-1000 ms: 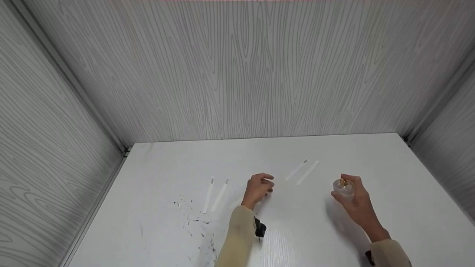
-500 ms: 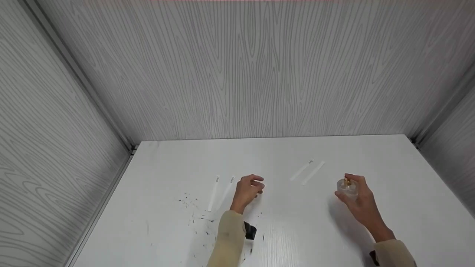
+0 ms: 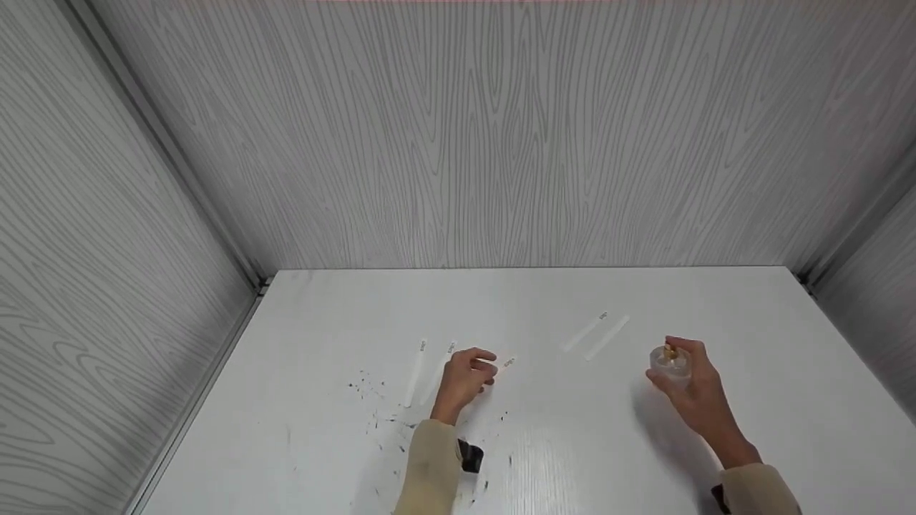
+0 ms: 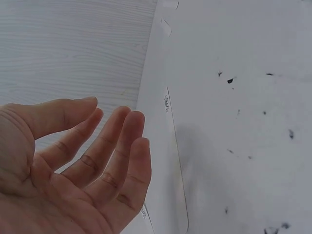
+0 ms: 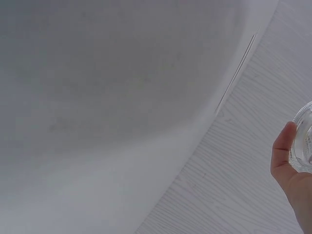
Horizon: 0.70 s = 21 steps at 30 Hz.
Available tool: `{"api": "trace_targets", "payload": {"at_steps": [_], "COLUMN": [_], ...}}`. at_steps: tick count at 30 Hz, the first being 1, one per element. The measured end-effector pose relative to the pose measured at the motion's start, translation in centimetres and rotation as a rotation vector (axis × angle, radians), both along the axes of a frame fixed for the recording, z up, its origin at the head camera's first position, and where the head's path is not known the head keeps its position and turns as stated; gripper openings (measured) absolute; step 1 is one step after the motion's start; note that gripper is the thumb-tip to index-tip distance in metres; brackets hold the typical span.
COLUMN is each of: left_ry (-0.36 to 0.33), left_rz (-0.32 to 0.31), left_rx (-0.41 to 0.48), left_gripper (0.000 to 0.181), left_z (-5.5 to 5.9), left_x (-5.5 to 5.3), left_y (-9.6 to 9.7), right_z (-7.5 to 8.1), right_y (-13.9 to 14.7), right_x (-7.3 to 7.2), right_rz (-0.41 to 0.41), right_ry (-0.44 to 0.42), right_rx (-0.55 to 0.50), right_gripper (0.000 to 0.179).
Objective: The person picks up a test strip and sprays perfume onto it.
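My right hand (image 3: 693, 390) grips a round clear glass perfume bottle (image 3: 670, 366) with a gold spray top, held above the white table. The index fingertip rests at the gold top, and the thumb lies along the glass side. In the right wrist view only the thumb and an edge of the bottle (image 5: 304, 141) show. My left hand (image 3: 461, 380) hovers over the table with loosely bent fingers and nothing between them. Beneath and beside it lie white paper test strips (image 3: 415, 373) with small dark printing at their ends. One strip (image 3: 508, 363) is partly hidden behind that hand.
Two more paper strips (image 3: 607, 337) lie side by side between the hands, farther back. Dark specks (image 3: 365, 386) mark the tabletop (image 3: 329, 458) at left. Grey wood-grain panels (image 3: 494, 143) enclose the table at the back and both sides.
My left hand has moved left and slightly nearer, uncovering a strip's printed end at its right. The right hand keeps its hold on the perfume bottle. The head view has shifted slightly.
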State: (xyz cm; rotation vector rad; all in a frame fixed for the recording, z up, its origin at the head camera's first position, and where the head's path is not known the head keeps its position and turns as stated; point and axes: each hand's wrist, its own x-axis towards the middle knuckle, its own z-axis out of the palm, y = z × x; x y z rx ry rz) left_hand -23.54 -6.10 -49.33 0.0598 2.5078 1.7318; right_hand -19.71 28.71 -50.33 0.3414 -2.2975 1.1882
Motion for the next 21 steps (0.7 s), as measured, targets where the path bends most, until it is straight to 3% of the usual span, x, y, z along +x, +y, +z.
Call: {"api": "trace_targets", "payload": {"at_steps": [10,21], "left_ry": [0.004,-0.008], "left_rz": [0.022,0.061], "left_rx": [-0.016,-0.071], "left_gripper": [0.023,0.021], "left_z": [-0.1,-0.4], "left_x": [0.3,0.3], "left_y": [-1.5,-2.3], "right_z": [-0.3,0.1], "right_y": [0.0,-0.2], "right_x": [-0.2,0.3], "right_rz": [0.014,0.000], "right_ry": [0.016,-0.024], "right_rx": [-0.010,-0.019], "right_gripper": [0.057,0.056]}}
